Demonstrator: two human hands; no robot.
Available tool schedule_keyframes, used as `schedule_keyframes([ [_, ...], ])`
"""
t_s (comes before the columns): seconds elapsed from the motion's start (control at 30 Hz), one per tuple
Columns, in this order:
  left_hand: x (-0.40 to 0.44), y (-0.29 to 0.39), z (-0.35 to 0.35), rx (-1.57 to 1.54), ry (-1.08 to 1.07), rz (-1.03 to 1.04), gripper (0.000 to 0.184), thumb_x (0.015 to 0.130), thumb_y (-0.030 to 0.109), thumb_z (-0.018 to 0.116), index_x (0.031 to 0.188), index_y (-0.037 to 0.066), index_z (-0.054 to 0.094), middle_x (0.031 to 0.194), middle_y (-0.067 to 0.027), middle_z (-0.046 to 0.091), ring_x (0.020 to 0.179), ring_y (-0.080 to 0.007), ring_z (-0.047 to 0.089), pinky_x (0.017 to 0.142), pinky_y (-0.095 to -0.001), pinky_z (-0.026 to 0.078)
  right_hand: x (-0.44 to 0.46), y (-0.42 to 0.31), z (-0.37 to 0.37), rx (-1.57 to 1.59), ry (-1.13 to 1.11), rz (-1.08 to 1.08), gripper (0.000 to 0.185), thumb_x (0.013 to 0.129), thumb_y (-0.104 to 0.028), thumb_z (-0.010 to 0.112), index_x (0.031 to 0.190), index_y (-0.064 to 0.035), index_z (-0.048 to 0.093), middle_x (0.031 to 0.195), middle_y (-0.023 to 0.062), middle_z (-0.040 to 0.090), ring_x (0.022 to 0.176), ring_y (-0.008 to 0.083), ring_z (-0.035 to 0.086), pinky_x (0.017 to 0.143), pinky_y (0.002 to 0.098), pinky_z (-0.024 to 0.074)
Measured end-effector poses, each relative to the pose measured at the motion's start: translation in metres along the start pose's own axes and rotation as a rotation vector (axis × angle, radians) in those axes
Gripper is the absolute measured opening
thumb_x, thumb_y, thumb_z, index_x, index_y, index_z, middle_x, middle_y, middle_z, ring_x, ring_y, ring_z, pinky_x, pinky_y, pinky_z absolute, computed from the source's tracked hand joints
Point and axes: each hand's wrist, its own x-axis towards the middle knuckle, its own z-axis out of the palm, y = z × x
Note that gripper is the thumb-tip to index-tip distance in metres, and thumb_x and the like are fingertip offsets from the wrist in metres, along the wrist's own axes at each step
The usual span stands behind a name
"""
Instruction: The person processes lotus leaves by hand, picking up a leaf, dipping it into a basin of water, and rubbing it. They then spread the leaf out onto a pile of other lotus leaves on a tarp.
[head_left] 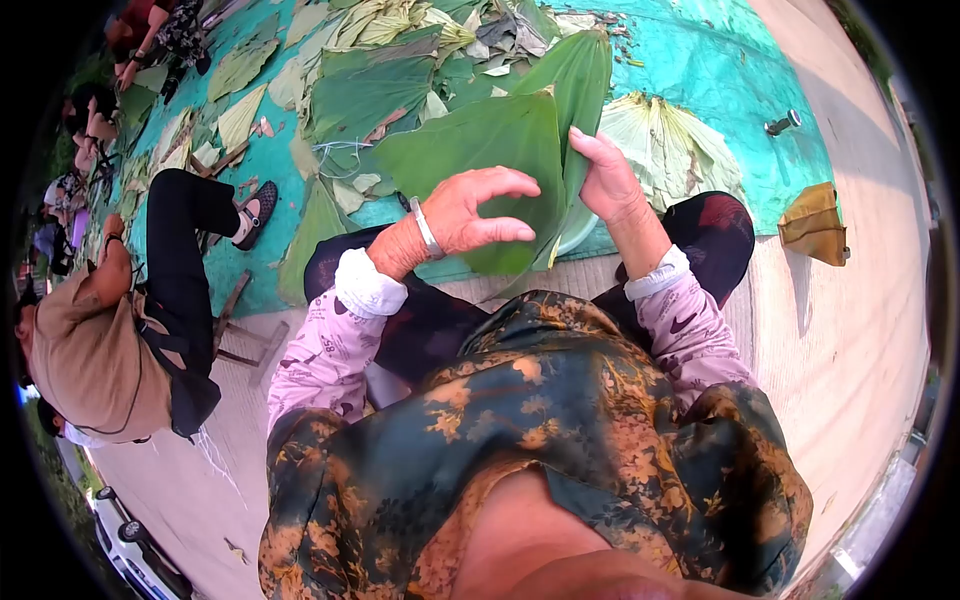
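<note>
Head view: green leaf in right hand partly hides leaf-strewn tarp.

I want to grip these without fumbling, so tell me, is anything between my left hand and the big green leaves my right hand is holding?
Nothing visible stands between them. Your left hand is open right over the green leaves in your right hand, and the bracelet sits back at the wrist.
</note>
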Motion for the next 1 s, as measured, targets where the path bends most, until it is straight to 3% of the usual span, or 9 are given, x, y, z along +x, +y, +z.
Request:
schedule_keyframes([
  [0.03,0.004,0.002,-0.007,-0.228,0.069,-0.170,0.053,0.073,0.027,0.067,0.117,0.007,0.047,0.125,-0.0137,0.042,0.111,-0.0316,0.044,0.090,-0.0390,0.038,-0.006,-0.002,-0.001,-0.030,0.025,-0.023,0.033,0.082,-0.013,0.054,0.113,-0.0027,0.048,0.106,0.0067,0.056,0.093,0.0172,0.056,0.083,0.0320,0.0446],
  [0.07,0.012,-0.002,-0.006,0.078,0.377,-0.011,0.054,0.072,0.022,0.068,0.119,0.007,0.046,0.117,-0.0106,0.049,0.102,-0.0267,0.050,0.085,-0.0360,0.041,-0.012,-0.003,0.000,-0.023,0.021,-0.024,0.034,0.082,-0.010,0.054,0.114,-0.0021,0.047,0.105,0.0067,0.056,0.094,0.0171,0.055,0.083,0.0315,0.0443],
  [0.17,0.040,-0.021,0.022,0.558,0.597,0.164,0.053,0.070,0.016,0.069,0.117,0.007,0.046,0.107,-0.0073,0.054,0.095,-0.0204,0.053,0.079,-0.0318,0.043,-0.022,0.008,-0.002,-0.006,0.009,-0.001,0.034,0.082,-0.010,0.054,0.114,-0.0020,0.048,0.105,0.0061,0.056,0.093,0.0162,0.055,0.083,0.0304,0.0437],
  [0.3,0.052,-0.059,0.047,0.017,0.226,-0.325,0.049,0.068,0.006,0.069,0.112,0.001,0.047,0.093,-0.0071,0.058,0.082,-0.0136,0.056,0.073,-0.0266,0.046,-0.036,0.011,-0.021,-0.212,0.034,0.020,0.034,0.080,-0.011,0.057,0.112,-0.0021,0.050,0.101,0.0049,0.057,0.091,0.0132,0.054,0.083,0.0288,0.0423],
  [0.43,0.059,-0.071,0.040,-0.281,0.312,-0.372,0.039,0.061,0.010,0.074,0.095,0.001,0.057,0.073,-0.0028,0.052,0.070,-0.0128,0.051,0.066,-0.0260,0.045,-0.044,-0.003,-0.044,-0.631,0.143,-0.149,0.029,0.079,-0.012,0.060,0.105,-0.0009,0.055,0.095,0.0039,0.061,0.082,0.0099,0.057,0.073,0.0245,0.0467],
  [0.53,0.068,-0.068,0.019,-0.035,0.296,-0.323,0.032,0.067,0.009,0.071,0.094,0.002,0.057,0.086,-0.0010,0.060,0.077,-0.0102,0.056,0.069,-0.0245,0.046,-0.027,-0.004,-0.057,-0.733,0.145,-0.255,0.027,0.079,-0.013,0.062,0.102,-0.0007,0.057,0.089,0.0030,0.062,0.076,0.0083,0.058,0.068,0.0234,0.0484],
  [0.77,0.086,-0.048,-0.026,-0.580,0.499,-0.280,0.033,0.070,-0.001,0.066,0.102,-0.001,0.057,0.086,-0.0057,0.063,0.073,-0.0144,0.060,0.067,-0.0286,0.050,0.011,-0.027,-0.015,-1.011,0.074,-0.273,0.031,0.078,-0.019,0.056,0.103,0.0005,0.056,0.087,0.0129,0.061,0.080,0.0212,0.057,0.072,0.0326,0.0448],
  [0.8,0.082,-0.061,-0.037,-0.532,0.601,-0.292,0.031,0.070,-0.001,0.066,0.101,-0.001,0.058,0.085,-0.0061,0.063,0.072,-0.0144,0.060,0.065,-0.0286,0.050,0.024,-0.019,-0.033,-1.241,0.043,-0.633,0.026,0.076,-0.014,0.057,0.100,-0.0012,0.056,0.080,0.0066,0.060,0.071,0.0133,0.054,0.064,0.0276,0.0449],
  [1.0,0.059,-0.081,-0.072,-0.526,0.921,-0.285,0.024,0.071,-0.002,0.064,0.095,0.000,0.058,0.082,-0.0067,0.063,0.066,-0.0141,0.059,0.059,-0.0277,0.049,0.031,0.076,-0.166,-1.722,0.260,-0.120,0.051,0.078,-0.028,0.060,0.120,-0.0046,0.043,0.115,0.0185,0.050,0.105,0.0301,0.050,0.086,0.0373,0.0418],
])
